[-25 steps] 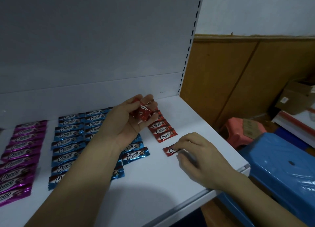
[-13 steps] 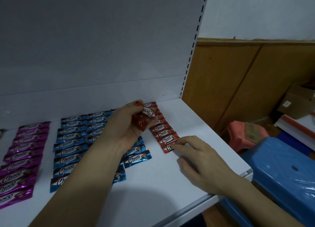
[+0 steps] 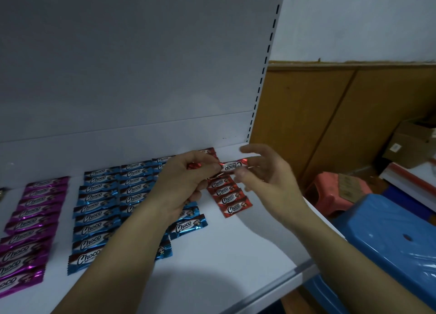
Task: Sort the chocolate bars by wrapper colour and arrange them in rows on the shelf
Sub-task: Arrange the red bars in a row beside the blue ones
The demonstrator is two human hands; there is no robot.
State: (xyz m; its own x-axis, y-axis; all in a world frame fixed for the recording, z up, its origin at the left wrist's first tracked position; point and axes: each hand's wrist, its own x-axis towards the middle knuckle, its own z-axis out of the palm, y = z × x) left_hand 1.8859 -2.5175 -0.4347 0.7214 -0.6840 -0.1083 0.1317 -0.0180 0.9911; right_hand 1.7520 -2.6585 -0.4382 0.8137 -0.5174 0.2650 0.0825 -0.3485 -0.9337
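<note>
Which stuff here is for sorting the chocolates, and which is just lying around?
For the job: held red bar, red row, blue bars, purple bars, shelf, left hand, right hand.
Just lying about: blue stool, pink stool, cardboard box.

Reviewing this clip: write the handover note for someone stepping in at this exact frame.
Hands: the left hand grips a small bunch of red bars above the shelf. The right hand pinches one red bar at the bunch's edge.
Done: purple bars in a column at left, blue bars in columns in the middle, red row started at right.
Left: probably lay the pinched bar at the red row's near end, then place the rest of the bunch.
</note>
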